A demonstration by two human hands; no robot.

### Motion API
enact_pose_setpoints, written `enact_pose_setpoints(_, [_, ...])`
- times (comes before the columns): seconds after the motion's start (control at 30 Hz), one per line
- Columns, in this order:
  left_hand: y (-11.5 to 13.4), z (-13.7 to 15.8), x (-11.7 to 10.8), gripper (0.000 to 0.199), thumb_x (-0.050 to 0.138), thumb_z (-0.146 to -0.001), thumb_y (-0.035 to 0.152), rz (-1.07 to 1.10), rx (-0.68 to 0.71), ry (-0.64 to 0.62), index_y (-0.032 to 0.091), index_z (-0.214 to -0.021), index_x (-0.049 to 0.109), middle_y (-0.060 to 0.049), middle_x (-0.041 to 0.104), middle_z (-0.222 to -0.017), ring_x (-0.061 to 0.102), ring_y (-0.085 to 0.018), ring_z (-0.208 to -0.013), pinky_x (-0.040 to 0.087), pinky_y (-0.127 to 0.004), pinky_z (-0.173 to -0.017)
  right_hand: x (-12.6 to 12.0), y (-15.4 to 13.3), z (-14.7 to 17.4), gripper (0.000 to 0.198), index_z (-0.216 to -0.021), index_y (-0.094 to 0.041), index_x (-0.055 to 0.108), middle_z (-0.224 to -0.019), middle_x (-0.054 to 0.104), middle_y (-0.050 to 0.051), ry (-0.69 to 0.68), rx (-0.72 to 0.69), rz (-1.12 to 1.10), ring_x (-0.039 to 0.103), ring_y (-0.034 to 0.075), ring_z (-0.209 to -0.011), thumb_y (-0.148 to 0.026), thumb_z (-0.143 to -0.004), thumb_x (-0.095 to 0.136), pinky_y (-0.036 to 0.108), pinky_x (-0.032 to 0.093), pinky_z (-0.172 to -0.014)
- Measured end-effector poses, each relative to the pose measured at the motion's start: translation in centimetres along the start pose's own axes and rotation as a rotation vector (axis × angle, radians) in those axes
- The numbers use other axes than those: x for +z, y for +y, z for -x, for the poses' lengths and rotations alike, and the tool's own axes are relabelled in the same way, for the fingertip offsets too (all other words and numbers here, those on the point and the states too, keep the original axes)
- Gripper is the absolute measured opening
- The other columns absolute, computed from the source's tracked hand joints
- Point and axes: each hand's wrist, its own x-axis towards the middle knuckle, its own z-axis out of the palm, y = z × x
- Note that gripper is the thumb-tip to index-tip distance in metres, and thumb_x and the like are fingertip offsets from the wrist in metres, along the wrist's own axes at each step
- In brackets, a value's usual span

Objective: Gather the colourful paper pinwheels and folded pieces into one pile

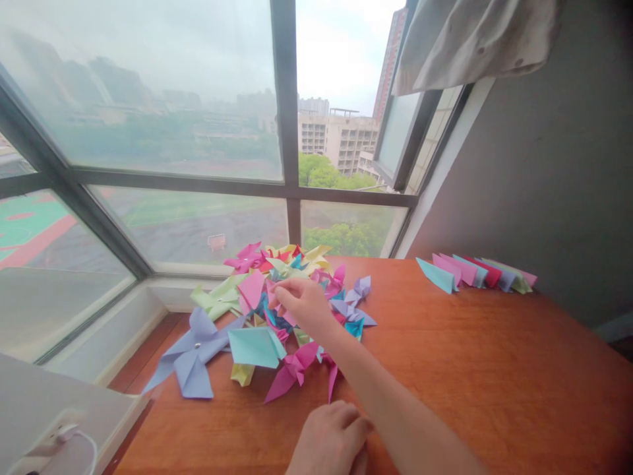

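My right hand (305, 302) reaches over a heap of folded paper pinwheels and pinches a light pink paper pinwheel (251, 290), partly covered by my fingers. Close to my left hand (330, 437), which rests closed on the table with curled fingers, lie magenta blades of a pinwheel (297, 366). Nothing shows in that hand. A large lavender pinwheel (198, 349) lies at the heap's left, beside a folded light blue paper plane (256, 346). Pale green (220, 297) and purple pinwheels (359, 290) lie around the edges.
Several folded paper planes (475, 272) stand in a row at the right of the brown wooden table (469, 369). Framed windows (289, 191) rise behind it, one pane swung outward. A grey wall (544, 165) is at right, a plugged-in white charger (69, 433) at lower left.
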Motion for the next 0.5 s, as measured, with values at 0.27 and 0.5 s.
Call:
enact_pose_setpoints(0.27, [0.0,0.0,-0.2,0.027,0.050,-0.063,0.004,-0.017,-0.002,-0.032,0.023,-0.083,0.052,0.001,0.060,-0.068,0.054,-0.016,-0.058,0.035,-0.026,-0.053,-14.6,5.2,4.8,0.032,-0.089,-0.017,0.069,-0.077,0.074,0.006,0.298,0.064,0.219,0.064,0.016,-0.060,-0.045,-0.080,0.058,0.027,0.051,-0.058])
enact_pose_setpoints(0.5, [-0.5,0.2,-0.8,0.030,0.048,-0.071,0.001,0.016,-0.022,-0.175,0.023,-0.090,0.055,0.000,0.063,-0.079,0.058,-0.016,-0.067,0.041,-0.024,-0.060,-32.8,10.3,9.4,0.036,-0.095,-0.016,0.070,-0.096,0.072,0.012,0.933,0.031,0.870,0.064,0.023,-0.081,-0.045,-0.079,0.055,0.038,0.051,-0.079])
